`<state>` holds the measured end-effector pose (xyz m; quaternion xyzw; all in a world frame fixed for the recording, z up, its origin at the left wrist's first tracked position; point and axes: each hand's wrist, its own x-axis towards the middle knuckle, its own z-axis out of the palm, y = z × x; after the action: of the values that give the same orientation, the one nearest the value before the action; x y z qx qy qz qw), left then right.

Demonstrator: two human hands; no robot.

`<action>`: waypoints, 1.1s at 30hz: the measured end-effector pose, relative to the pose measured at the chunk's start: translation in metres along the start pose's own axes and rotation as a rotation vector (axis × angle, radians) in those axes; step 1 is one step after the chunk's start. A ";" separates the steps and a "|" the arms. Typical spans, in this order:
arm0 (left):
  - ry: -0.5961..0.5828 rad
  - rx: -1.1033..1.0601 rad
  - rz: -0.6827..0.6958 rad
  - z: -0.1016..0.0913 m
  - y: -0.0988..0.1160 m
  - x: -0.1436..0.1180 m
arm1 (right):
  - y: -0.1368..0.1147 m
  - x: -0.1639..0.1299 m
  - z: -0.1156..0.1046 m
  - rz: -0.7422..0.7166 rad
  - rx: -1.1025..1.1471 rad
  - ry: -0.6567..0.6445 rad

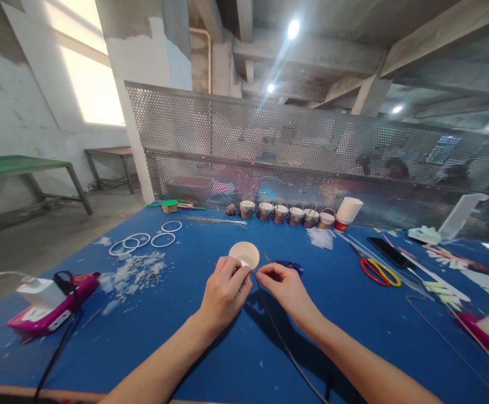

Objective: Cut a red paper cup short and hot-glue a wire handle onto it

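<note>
Left hand: the left hand [224, 292] is held over the blue table [236, 348], fingers curled around the near rim of a paper cup [245, 254], which is gripped at its edge.
Paper cup: it is seen tilted, its open mouth turned toward the camera, just above the table near the middle of the work surface.
Right hand: the right hand [284, 286] is held just beside the cup, thumb and forefinger pinched together on something thin; what is pinched is too small to be made out.
Wire: a thin dark wire [286, 348] is seen running from between the hands toward the near edge of the table.
Behind the hands: a small blue object [289, 265] is lying on the table just past the right hand.
Back row: a line of small filled cups [286, 213] is set along the perforated metal screen [311, 151], with a stack of paper cups [347, 212] at its right end.
Left side: white rings [143, 241] and white scraps [132, 272] are scattered there, and a pink glue gun [53, 308] is lying near the corner.
Right side: scissors with red and yellow handles [379, 271] are lying well apart from the hands.
</note>
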<state>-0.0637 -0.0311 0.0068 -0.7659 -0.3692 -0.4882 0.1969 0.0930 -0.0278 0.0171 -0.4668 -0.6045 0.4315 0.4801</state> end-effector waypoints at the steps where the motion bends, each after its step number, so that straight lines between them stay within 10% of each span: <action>1: -0.004 0.004 0.003 0.000 0.000 0.000 | 0.000 0.002 0.002 0.008 0.016 0.003; 9: -0.020 0.010 -0.013 0.000 -0.004 -0.002 | 0.002 0.002 0.008 -0.053 0.015 0.046; 19: -0.008 -0.026 -0.019 -0.003 -0.002 0.000 | 0.002 -0.016 0.002 -0.614 -0.370 0.116; 33: -0.057 -0.210 -0.161 0.001 -0.004 -0.003 | 0.006 -0.017 0.003 -0.915 -0.675 0.202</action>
<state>-0.0668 -0.0296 0.0035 -0.7636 -0.3818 -0.5167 0.0651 0.0923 -0.0434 0.0074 -0.3242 -0.8001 -0.0837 0.4977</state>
